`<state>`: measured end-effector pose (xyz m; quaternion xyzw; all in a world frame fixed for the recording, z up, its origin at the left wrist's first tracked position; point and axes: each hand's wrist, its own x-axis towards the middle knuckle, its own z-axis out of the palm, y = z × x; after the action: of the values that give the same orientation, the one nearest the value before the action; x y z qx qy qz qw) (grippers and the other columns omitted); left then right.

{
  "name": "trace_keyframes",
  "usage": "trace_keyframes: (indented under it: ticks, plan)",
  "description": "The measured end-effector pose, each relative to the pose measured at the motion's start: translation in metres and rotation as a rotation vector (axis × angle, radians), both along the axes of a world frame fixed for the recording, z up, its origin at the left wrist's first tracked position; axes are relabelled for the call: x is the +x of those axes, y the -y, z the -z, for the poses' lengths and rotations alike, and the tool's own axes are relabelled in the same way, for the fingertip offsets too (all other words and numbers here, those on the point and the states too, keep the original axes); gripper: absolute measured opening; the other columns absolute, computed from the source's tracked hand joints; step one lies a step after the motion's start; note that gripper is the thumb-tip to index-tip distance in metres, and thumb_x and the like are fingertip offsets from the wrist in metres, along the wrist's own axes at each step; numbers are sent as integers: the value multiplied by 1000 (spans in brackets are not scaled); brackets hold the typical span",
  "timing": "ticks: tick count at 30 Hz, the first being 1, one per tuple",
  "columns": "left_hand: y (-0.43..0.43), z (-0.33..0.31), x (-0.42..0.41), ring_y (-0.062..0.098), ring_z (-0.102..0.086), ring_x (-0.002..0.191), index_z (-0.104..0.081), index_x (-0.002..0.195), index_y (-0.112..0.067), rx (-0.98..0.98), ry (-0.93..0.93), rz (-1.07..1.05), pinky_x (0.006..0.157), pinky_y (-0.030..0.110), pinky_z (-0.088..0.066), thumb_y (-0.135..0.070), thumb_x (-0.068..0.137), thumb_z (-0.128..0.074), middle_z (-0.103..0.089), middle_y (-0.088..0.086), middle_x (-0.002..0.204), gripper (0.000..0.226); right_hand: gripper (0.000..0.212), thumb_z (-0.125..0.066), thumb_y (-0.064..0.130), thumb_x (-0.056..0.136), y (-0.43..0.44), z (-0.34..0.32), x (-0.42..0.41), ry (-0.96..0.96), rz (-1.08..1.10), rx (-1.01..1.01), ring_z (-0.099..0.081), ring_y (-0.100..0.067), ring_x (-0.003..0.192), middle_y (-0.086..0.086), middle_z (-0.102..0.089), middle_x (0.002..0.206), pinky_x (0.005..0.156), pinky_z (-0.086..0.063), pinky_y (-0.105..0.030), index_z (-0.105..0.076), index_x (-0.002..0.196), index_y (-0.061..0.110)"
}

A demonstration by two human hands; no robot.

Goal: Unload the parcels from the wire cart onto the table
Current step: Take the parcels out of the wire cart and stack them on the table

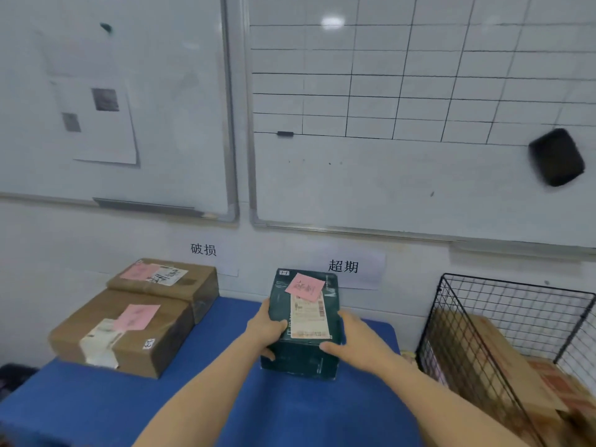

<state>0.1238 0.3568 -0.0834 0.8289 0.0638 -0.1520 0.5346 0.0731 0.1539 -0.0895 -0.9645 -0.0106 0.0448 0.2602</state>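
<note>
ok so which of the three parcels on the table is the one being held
The dark green box, gripped on both sides by the left hand and right hand. The near brown parcel and far brown parcel lie untouched further left.

dark green box (303, 356) with pink note (304, 287), brown boxes (129, 333), blue table (96, 408), black wire cart (483, 317)

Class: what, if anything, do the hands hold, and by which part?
The dark green parcel: left hand grips its left side, right hand its right side.
</note>
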Motion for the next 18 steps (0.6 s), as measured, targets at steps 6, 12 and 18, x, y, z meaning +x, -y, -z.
trace_keyframes:
  ticks: [6, 12, 18]
  plan:
    - [-13, 19, 25, 35, -50, 117, -12, 149, -38, 5, -3, 19, 76, 53, -56, -21, 95, -52, -44, 8, 139, 70, 79, -67, 56, 73, -26, 5, 19, -76, 14, -63, -52, -16, 114, 1, -52, 128, 93, -48, -37, -33, 138, 29]
    - [-5, 35, 38, 33, -53, 113, -17, 147, -41, -22, -10, 57, 74, 54, -57, -22, 94, -52, -48, 6, 135, 66, 75, -68, 40, 81, -30, 22, 33, -32, 19, -34, -52, -20, 114, -2, -41, 131, 94, -47, -33, -28, 144, 30]
    - [-6, 41, 51, 32, -55, 110, -18, 145, -43, -1, -13, 108, 71, 53, -58, -23, 94, -52, -50, 5, 132, 65, 73, -70, 38, 82, -29, 32, 43, 0, 27, -3, -52, -22, 114, -1, -41, 130, 95, -46, -34, -31, 143, 32]
